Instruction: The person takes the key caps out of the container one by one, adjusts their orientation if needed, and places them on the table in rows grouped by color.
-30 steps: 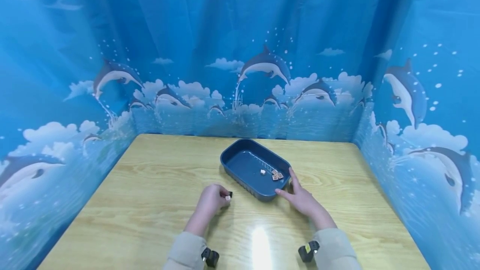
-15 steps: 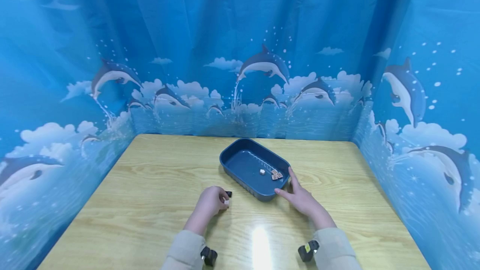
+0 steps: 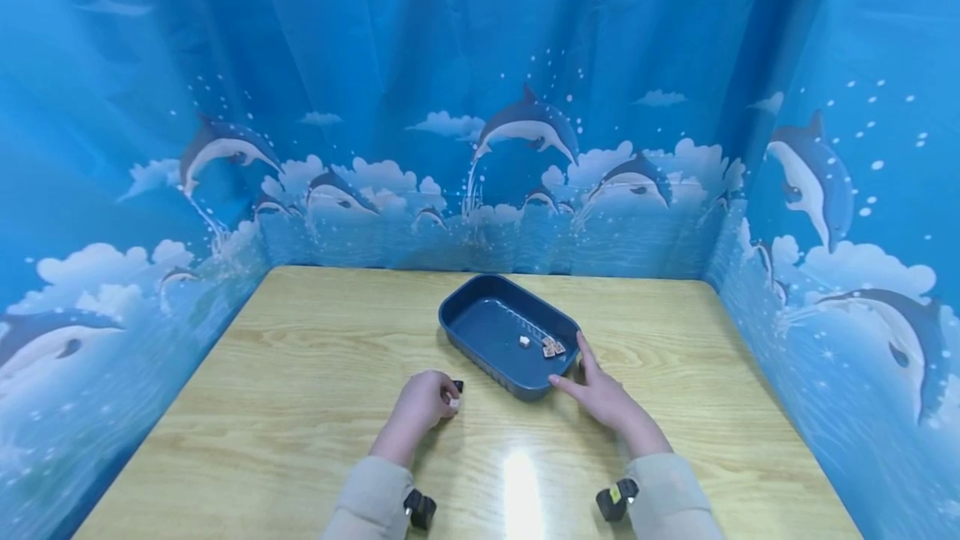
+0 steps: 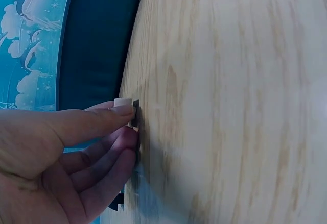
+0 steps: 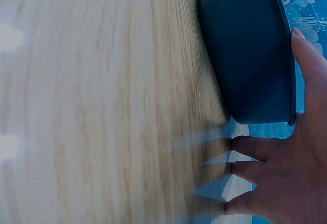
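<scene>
Dolphin curtain: blue cloth (image 3: 465, 40) printed with dolphins, clouds and water, hanging behind and on both sides of my work
Tabletop: pale wood grain (image 3: 315, 340), with a bright patch of glare between my forearms
Tray: dark blue, deep-walled (image 3: 483, 332), sitting at an angle on the tabletop ahead of me
Right hand: my fingers are spread wide (image 3: 602, 397), thumb and index touching the rim at the tray's near right end, not wrapped round it
Left hand: mine is drawn in to a pinch (image 3: 424, 400), low over the tabletop just left of the tray's near side
Piece cluster: a few small brownish-white pieces (image 3: 553, 347) lying together in the tray's right end
Pale block: small (image 4: 122, 102), held between my left thumb and finger, outside the tray
Dark piece: small and black (image 3: 458, 386), just beside my left fingertips; whether they touch it I cannot tell
Lone piece: white (image 3: 524, 341), inside the tray, apart from the cluster
</scene>
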Demonstrator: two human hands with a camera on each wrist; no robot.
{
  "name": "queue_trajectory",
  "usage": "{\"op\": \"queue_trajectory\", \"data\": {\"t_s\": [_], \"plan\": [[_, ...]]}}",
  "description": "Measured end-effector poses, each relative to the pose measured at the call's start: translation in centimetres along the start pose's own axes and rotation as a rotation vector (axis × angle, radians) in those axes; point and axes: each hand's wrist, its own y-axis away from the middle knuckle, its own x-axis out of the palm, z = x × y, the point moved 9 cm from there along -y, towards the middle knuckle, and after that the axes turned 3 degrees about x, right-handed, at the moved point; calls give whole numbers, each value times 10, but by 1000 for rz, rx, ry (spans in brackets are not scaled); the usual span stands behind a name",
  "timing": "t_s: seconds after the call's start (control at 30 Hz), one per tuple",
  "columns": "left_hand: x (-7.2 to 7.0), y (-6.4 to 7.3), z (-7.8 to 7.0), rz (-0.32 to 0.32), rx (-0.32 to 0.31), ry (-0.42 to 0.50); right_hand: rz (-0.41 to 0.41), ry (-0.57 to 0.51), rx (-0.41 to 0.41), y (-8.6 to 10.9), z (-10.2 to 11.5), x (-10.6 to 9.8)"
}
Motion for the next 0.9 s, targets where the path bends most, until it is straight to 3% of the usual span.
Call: {"op": "queue_trajectory", "data": {"t_s": [0.6, 0.73, 0.9], "plan": [[2, 1, 3, 6, -42, -8, -2, 3, -5, -2, 0, 0], [-7, 4, -1, 3, -40, 30, -2, 3, -4, -1, 0, 0], [-29, 3, -15, -11, -9, 21, 1, 4, -2, -1, 0, 0]]}}
